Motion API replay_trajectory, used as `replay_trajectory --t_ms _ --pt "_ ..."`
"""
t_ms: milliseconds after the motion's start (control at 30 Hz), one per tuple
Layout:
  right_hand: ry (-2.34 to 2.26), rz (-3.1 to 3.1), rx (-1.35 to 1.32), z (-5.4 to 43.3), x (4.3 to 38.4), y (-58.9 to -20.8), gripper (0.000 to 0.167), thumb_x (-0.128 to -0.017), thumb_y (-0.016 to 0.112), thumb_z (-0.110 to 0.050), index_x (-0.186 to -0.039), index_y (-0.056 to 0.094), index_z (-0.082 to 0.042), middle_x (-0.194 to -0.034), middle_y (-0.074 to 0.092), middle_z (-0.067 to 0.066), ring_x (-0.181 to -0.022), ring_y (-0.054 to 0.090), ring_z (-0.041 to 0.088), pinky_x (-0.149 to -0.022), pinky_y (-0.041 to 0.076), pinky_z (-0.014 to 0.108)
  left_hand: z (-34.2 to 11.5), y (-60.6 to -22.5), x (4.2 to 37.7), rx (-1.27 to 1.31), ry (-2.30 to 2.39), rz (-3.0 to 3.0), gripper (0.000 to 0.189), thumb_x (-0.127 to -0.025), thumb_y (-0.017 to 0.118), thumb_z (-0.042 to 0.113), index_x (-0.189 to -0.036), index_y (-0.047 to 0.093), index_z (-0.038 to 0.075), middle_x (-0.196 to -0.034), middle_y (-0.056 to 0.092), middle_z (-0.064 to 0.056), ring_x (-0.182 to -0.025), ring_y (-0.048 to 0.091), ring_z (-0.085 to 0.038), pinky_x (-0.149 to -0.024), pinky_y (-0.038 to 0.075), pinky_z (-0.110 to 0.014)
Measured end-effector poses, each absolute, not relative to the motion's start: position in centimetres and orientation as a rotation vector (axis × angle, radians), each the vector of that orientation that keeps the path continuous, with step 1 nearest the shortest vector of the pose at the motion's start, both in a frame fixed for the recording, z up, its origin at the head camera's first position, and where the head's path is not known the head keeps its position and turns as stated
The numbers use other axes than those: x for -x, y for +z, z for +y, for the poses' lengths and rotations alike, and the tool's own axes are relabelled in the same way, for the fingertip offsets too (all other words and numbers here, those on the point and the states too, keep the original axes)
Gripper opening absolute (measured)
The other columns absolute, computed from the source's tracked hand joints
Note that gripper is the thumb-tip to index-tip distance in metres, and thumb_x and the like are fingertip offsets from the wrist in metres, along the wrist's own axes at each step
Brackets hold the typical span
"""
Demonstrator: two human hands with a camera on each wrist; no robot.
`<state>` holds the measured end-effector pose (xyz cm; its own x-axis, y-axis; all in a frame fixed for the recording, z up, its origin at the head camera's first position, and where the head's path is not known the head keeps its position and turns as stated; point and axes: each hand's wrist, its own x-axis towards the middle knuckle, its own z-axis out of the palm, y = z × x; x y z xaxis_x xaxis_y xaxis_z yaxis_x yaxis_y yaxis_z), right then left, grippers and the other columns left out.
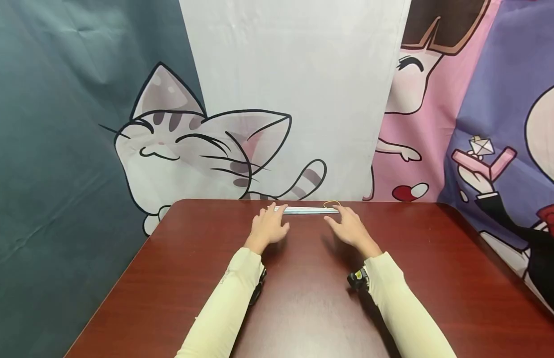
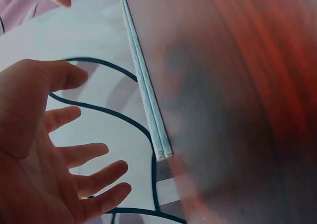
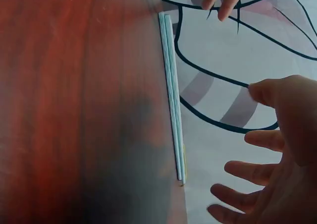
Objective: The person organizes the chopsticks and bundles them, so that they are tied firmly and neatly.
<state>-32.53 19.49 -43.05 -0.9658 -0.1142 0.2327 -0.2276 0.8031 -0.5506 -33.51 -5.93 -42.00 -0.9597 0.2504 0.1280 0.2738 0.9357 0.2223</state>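
Pale slim bundle (image 1: pixel 308 211): lies lengthwise along the far edge of your desk (image 1: pixel 299 283); a yellow loop (image 1: pixel 332 202) shows at its right end.
Left hand (image 1: pixel 268 227): near the left end; fingers spread, gripping nothing.
Right hand (image 1: pixel 349 227): near the right end; fingers likewise wide and free.
Reach, as judged: you should lower both hands evenly, pinch lightly, and avoid nudging it over the edge.
Printed backdrop (image 1: pixel 281 59): hangs just beyond.
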Motion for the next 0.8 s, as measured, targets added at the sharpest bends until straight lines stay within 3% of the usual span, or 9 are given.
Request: replay_trajectory --t_ms 167,333,533,800 --pt "0.960 -2.782 -0.229 20.3 34.4 -43.5 0.055 -0.093 0.062 -0.025 -0.135 0.050 0.010 -0.128 0.057 0.032 -0.121 0.052 0.047 -0.101 0.039 0.057 -6.2 -42.7 35.5 0.293 -0.502 -2.984 0.061 -0.092 0.059 0.032 -0.150 0.041 0.024 -0.149 0.044 -0.013 -0.123 0.049 -0.038 -0.092 0.045 -0.054" --pt "1.099 -2.789 -0.097 20.9 36.1 -44.5 0.052 -0.091 0.064 -0.017 -0.131 0.051 0.014 -0.120 0.063 0.030 -0.116 0.058 0.044 -0.101 0.041 0.053 -6.9 -43.3 37.3 0.151 -0.680 -3.014 0.061 -0.092 0.061 0.028 -0.149 0.041 0.020 -0.143 0.046 -0.018 -0.121 0.051 -0.040 -0.092 0.045 -0.056" --pt "1.293 -2.727 0.079 21.4 37.8 -45.9 0.042 -0.088 0.061 -0.010 -0.124 0.058 0.012 -0.121 0.064 0.028 -0.117 0.057 0.042 -0.102 0.040 0.051 -7.7 -44.1 39.1 0.057 -0.961 -2.948 0.060 -0.088 0.062 0.016 -0.145 0.045 0.008 -0.132 0.055 -0.022 -0.119 0.055 -0.041 -0.096 0.046 -0.052" --pt "1.329 -2.650 0.212 21.6 39.2 -46.7 0.037 -0.091 0.055 -0.006 -0.125 0.062 0.009 -0.124 0.065 0.022 -0.125 0.054 0.038 -0.109 0.035 0.047 -7.5 -44.5 41.0 0.012 -1.063 -2.922 0.062 -0.080 0.055 0.005 -0.140 0.046 -0.006 -0.134 0.056 -0.025 -0.126 0.051 -0.042 -0.105 0.040 -0.047"
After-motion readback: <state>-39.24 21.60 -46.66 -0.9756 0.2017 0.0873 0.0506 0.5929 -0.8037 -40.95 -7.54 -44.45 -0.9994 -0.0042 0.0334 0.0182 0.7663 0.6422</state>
